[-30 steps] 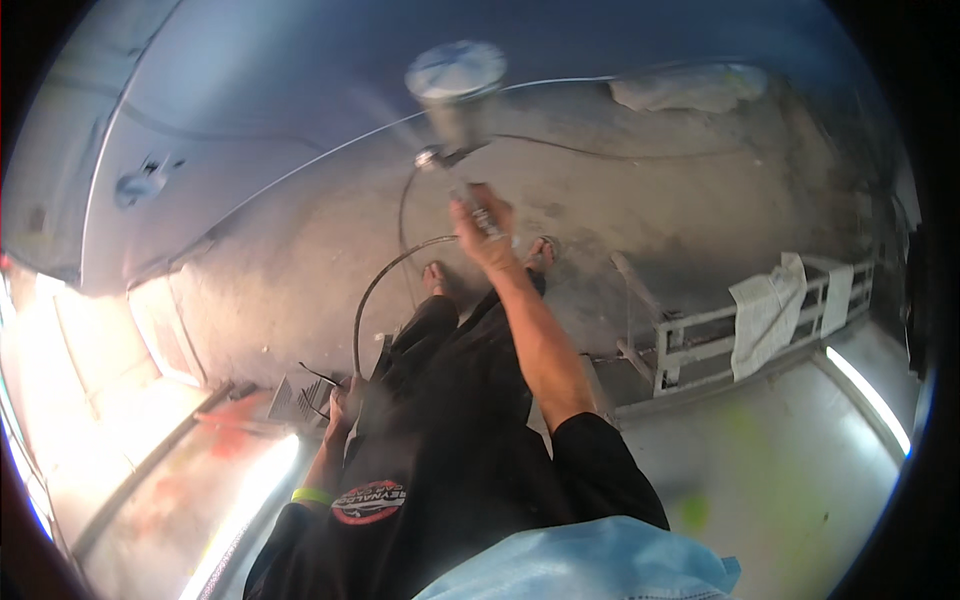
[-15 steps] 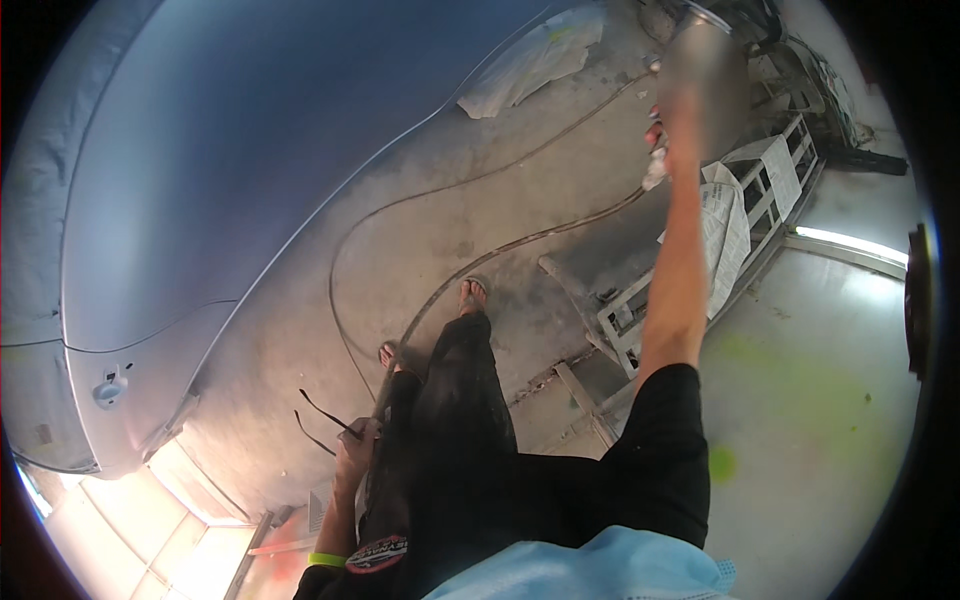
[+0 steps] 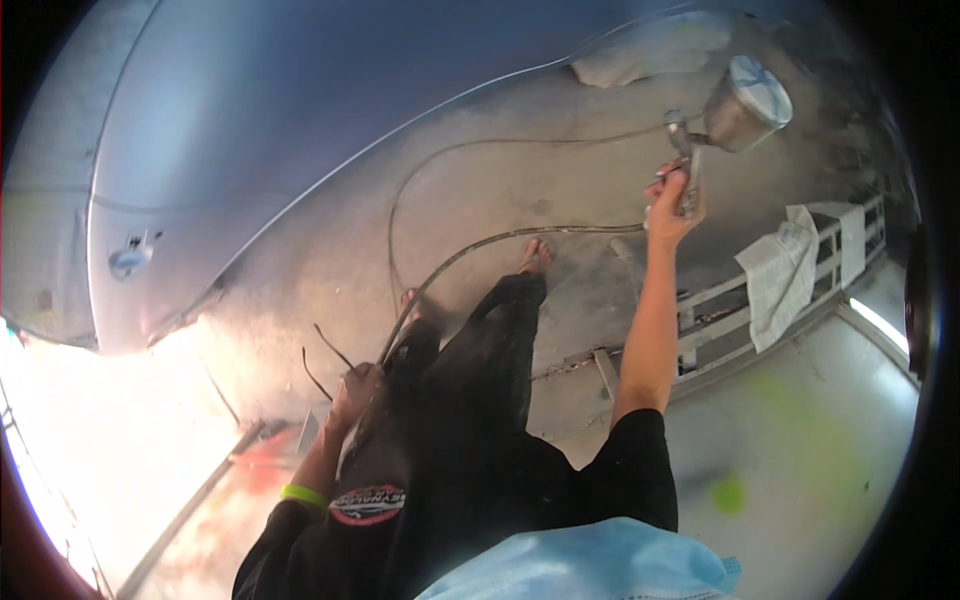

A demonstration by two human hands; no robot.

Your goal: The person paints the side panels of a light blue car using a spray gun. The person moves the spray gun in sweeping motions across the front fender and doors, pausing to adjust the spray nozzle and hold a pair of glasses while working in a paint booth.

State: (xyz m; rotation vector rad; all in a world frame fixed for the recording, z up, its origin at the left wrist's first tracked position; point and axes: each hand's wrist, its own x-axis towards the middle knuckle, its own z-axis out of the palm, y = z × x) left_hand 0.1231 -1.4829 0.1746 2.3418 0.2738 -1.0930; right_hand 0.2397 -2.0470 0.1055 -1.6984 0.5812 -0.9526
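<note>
My right hand (image 3: 677,205), arm stretched forward, is wrapped round the handle of a metal spray gun (image 3: 690,165). A silvery paint cup (image 3: 733,112) with a pale lid sits on the gun, tilted to the right. A dark air hose (image 3: 480,243) runs from the gun's handle down to my left hand (image 3: 358,388), which is closed round it beside my leg. Two thin dark arms (image 3: 325,360) of what look like eyeglasses stick out of that same hand; the rest of them is hidden. Ahead and left stands a blue-grey car panel (image 3: 300,100) with a door handle recess.
Another thin line (image 3: 405,185) loops over the dusty floor near the car. At right, a white slatted frame (image 3: 720,325) has newspaper sheets (image 3: 785,275) draped over it. Pale masking material (image 3: 650,55) lies by the car's lower edge. Bright light comes from the lower left.
My right hand has drawn back nearer to me with the spray gun, and the cup has swung sideways into clear sight. My left hand keeps its grip. The whole view has turned somewhat.
</note>
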